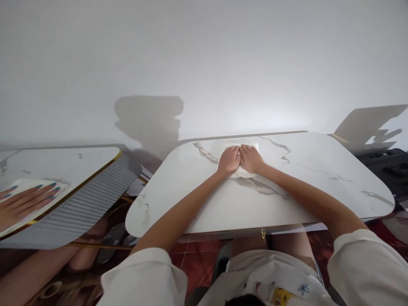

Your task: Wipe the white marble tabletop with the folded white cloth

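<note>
A folded white cloth or tissue (241, 171) lies on the white marble-patterned table (210, 208), towards its far side. My left hand (229, 160) rests palm down on the left part of it. Beside it, with fingertips nearly meeting, my right hand (251, 159) presses on the right part. Fingers of both hands point away from me and lie over the cloth, so much of it is covered. I cannot tell how many layers it has.
At the left, another person's hand (28, 202) lies spread on a white cloth on a second marble-patterned table (92, 159). A pale wall (204, 63) stands behind both tables. Black equipment (387, 170) is at the right. Below is a red tiled floor (200, 257).
</note>
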Motion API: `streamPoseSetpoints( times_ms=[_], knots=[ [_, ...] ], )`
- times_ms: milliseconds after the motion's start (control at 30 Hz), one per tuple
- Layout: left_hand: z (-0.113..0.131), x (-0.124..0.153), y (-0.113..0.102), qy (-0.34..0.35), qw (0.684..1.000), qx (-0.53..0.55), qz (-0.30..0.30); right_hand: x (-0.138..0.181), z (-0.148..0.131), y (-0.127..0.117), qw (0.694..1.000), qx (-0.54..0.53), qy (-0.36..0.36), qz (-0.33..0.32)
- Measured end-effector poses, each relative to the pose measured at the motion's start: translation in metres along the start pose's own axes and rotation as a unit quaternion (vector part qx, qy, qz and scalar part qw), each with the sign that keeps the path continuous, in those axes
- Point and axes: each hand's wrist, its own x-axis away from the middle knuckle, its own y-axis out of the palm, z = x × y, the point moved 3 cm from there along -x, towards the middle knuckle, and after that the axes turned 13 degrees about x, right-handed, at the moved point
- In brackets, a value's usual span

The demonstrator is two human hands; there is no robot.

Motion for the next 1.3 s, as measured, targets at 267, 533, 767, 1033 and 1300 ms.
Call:
streamPoseSetpoints(
  times_ms=[267,533,767,1033,1300],
  knots=[
    [0.069,0.098,-0.013,-0.102,0.991,0.084,0.005,0.107,-0.029,-0.034,0.998,-0.013,-0.056,0.011],
    [0.134,0.11,0.006,-0.156,0.975,0.146,-0.067,0.165,0.01,-0.041,0.998,-0.008,-0.064,0.002],
    [0.132,0.04,0.034,-0.143,0.98,0.118,-0.069,0.121,0.07,-0.023,0.999,-0.001,-0.035,-0.027],
    [0.081,-0.055,0.055,-0.076,0.995,0.06,-0.006,0.019,0.12,0.007,0.999,0.01,-0.027,-0.018],
    [0.031,-0.117,0.064,-0.067,0.997,0.049,0.005,-0.053,0.138,0.029,1.0,0.002,-0.002,0.004]
  ],
)
